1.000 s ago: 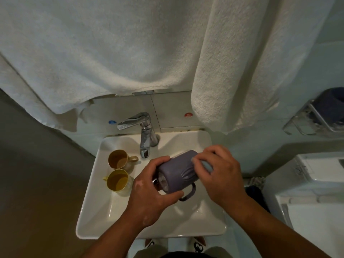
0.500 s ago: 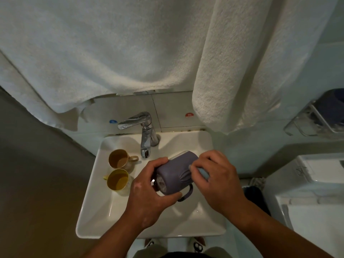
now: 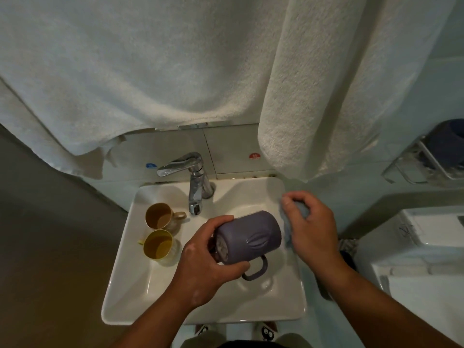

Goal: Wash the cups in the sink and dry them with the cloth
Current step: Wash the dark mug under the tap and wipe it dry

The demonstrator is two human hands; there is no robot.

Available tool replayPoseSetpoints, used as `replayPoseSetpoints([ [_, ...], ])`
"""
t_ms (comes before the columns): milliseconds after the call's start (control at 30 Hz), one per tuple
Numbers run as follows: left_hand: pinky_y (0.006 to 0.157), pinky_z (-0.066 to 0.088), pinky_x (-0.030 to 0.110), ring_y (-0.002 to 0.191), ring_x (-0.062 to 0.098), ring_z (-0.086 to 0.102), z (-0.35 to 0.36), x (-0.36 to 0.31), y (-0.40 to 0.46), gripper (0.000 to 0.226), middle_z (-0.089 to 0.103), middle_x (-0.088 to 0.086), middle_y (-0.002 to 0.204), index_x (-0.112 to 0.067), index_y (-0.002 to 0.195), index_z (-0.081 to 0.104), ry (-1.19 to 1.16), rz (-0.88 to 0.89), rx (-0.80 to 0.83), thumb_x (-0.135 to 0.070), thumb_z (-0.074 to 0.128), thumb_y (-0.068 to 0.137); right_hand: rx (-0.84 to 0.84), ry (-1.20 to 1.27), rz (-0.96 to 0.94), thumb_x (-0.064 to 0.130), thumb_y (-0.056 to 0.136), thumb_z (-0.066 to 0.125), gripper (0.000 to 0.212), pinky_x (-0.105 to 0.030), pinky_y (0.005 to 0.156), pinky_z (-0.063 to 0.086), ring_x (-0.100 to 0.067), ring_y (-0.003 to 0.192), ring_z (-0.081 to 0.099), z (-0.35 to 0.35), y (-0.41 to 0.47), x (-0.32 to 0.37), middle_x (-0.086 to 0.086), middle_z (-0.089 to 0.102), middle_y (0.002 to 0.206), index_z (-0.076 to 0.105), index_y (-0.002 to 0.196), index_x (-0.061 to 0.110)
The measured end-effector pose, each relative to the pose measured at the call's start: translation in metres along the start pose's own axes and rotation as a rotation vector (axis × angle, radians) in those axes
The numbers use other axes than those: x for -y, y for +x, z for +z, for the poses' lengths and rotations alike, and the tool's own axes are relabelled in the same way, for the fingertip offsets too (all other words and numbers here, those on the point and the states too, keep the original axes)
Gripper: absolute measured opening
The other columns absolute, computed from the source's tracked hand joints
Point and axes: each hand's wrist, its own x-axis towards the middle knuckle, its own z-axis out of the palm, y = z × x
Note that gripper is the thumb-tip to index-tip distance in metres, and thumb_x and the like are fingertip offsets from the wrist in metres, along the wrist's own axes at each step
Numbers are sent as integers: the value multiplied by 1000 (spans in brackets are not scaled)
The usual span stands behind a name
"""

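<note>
My left hand (image 3: 208,262) grips a purple cup (image 3: 251,237) by its rim end, holding it on its side above the white sink (image 3: 175,305) with the handle pointing down. My right hand (image 3: 311,232) holds a bunched light-blue cloth (image 3: 288,222) just right of the cup's base. A tan cup (image 3: 159,216) and a yellow cup (image 3: 157,244) stand upright at the sink's left side. Whether the cloth touches the purple cup is unclear.
A chrome tap (image 3: 194,177) rises at the back of the sink, spout over the basin. Large white towels (image 3: 150,71) hang overhead, one fold (image 3: 313,96) low at the right. A white toilet cistern (image 3: 426,237) and a wall rack (image 3: 426,159) are at the right.
My right hand has slid with the cloth from the cup's side to beyond its base at the right. The purple cup's side is now uncovered. My left hand keeps its grip.
</note>
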Motion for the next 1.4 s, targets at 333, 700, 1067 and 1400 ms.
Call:
replayPoseSetpoints([
  [333,78,63,32,104,8,68,3,0,4,82,66,-21,116,-40,124,58,53,-33,49,-31,99,53,296,-296,-559,48,102,39,36,-48,108,41,-13,120,55,33,-49,-4,5,61,127,61,123,29],
  [700,74,61,25,100,2,67,5,-7,8,79,66,-25,110,-39,121,59,110,-12,53,-31,98,53,254,-241,-522,41,99,48,33,-47,108,41,-9,121,54,37,-38,-4,8,66,125,69,121,30],
  [1067,76,61,24,104,2,66,6,-11,7,80,66,-26,112,-39,123,57,116,25,45,-36,97,53,248,-230,-474,42,99,45,35,-44,108,42,-10,124,53,36,-35,0,9,64,128,68,122,30],
  [1400,88,58,24,117,0,59,4,-3,12,100,56,-28,128,-44,140,40,62,-19,56,-37,97,59,62,205,190,36,94,65,45,-4,59,47,10,87,62,25,-19,7,21,56,105,49,136,32],
])
